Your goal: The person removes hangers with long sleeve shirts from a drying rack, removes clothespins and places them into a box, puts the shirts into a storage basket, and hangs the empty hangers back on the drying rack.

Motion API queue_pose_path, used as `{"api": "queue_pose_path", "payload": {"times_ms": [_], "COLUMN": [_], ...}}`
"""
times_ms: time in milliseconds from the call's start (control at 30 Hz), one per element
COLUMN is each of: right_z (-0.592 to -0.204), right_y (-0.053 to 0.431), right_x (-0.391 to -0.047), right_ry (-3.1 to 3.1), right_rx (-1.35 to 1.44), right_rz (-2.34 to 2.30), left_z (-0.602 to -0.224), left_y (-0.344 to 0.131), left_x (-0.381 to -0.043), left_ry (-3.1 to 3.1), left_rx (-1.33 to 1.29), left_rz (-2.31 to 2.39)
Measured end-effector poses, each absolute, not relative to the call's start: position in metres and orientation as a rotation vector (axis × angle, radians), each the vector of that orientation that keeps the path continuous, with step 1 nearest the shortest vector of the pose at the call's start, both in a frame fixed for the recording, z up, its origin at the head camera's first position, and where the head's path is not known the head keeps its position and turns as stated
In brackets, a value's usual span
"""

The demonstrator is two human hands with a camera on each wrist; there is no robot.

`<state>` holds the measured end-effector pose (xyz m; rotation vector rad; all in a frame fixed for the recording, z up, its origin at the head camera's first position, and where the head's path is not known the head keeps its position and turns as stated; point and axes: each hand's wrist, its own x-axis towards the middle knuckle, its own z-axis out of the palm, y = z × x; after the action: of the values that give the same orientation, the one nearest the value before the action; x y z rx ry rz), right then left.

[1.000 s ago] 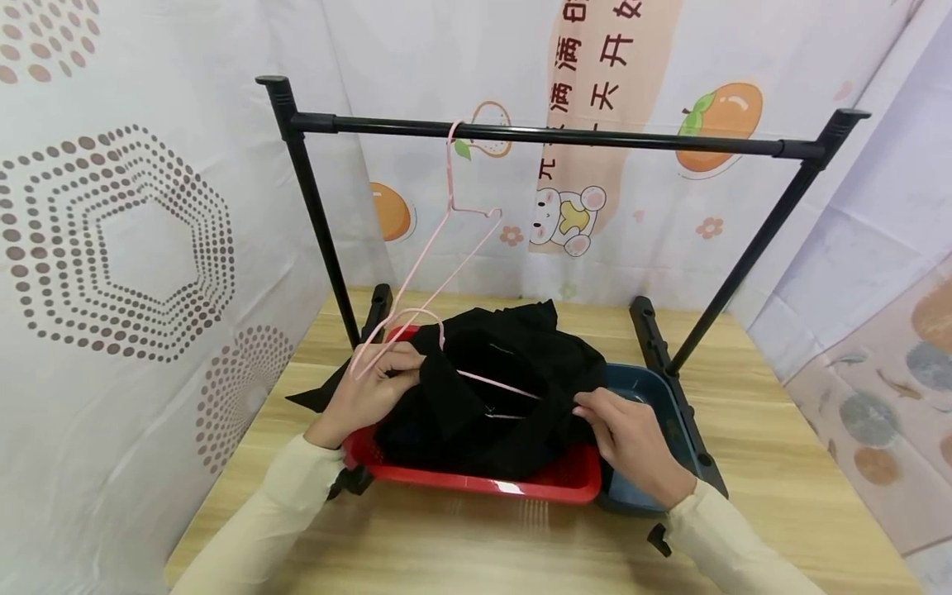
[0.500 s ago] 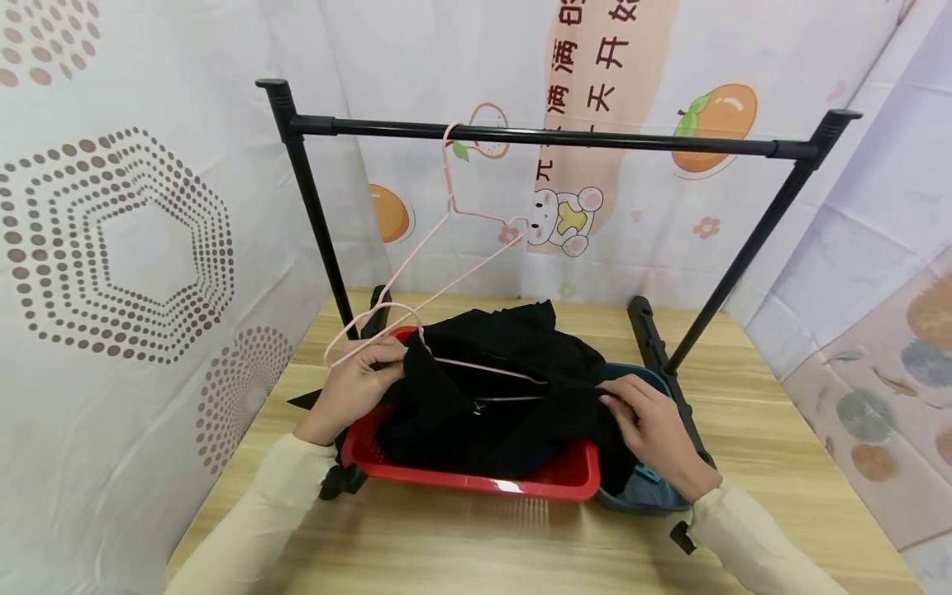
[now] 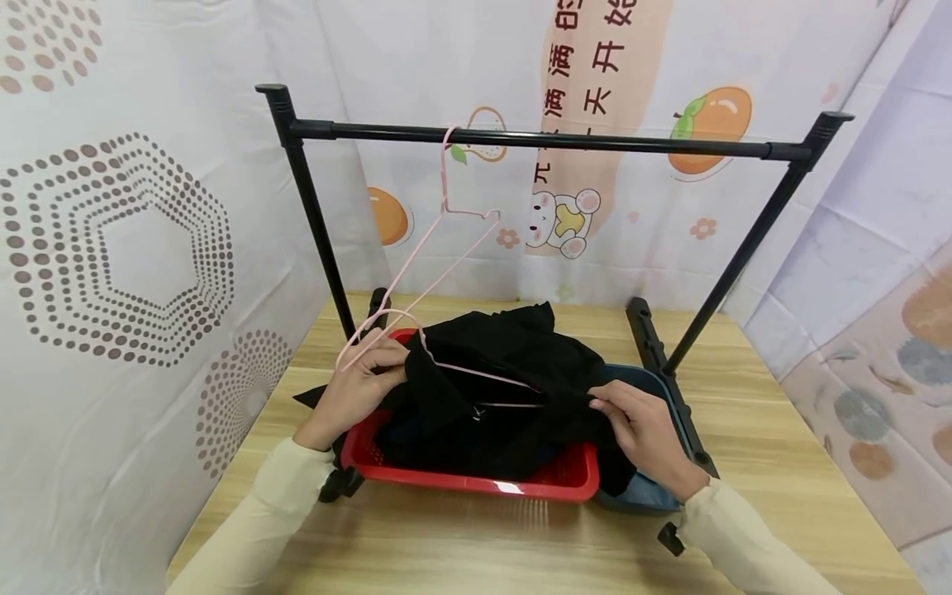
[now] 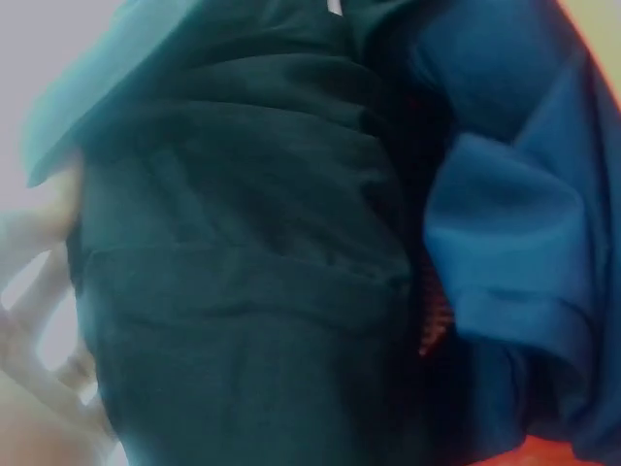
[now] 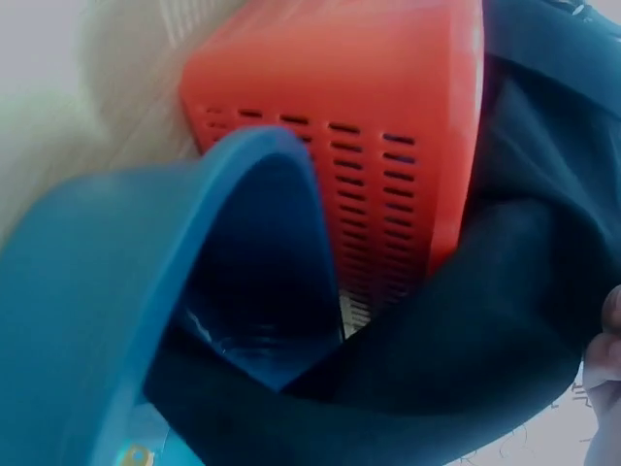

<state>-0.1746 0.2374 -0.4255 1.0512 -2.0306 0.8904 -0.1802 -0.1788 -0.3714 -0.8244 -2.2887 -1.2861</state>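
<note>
A black garment lies heaped in a red basket, its opening edge stretched between my hands. A small metal clasp shows at that edge. My left hand pinches the garment's left edge with thumb and fingers. My right hand pinches its right edge. Pink hanger bars show inside the opening, and a curved pink hook rises beside the left fingers. Another pink hanger hangs tilted from the black rod, its low end over my left hand. Dark cloth fills the left wrist view.
A black rack stands around the baskets on a wooden table. The blue basin sits right of the red basket, with black cloth draped into it. Blue fabric lies beside the dark cloth. Patterned curtains stand behind and at the sides.
My right hand has moved right, then slightly back left, pulling the garment's opening wider. My left hand has shifted a little left. The hanging pink hanger has swung and turned back.
</note>
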Motion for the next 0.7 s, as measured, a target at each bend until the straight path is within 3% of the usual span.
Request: {"api": "queue_pose_path", "payload": {"times_ms": [233, 700], "right_z": [-0.421, -0.413], "right_y": [0.234, 0.227], "right_x": [-0.167, -0.166], "right_ry": [-2.158, -2.183], "right_rx": [0.915, 0.492], "right_rz": [1.104, 2.148], "left_z": [-0.376, -0.378], "left_y": [-0.176, -0.178], "left_x": [-0.181, -0.182], "left_ry": [-2.183, -2.154], "left_rx": [-0.816, -0.825], "left_rz": [-1.3, -1.374]}}
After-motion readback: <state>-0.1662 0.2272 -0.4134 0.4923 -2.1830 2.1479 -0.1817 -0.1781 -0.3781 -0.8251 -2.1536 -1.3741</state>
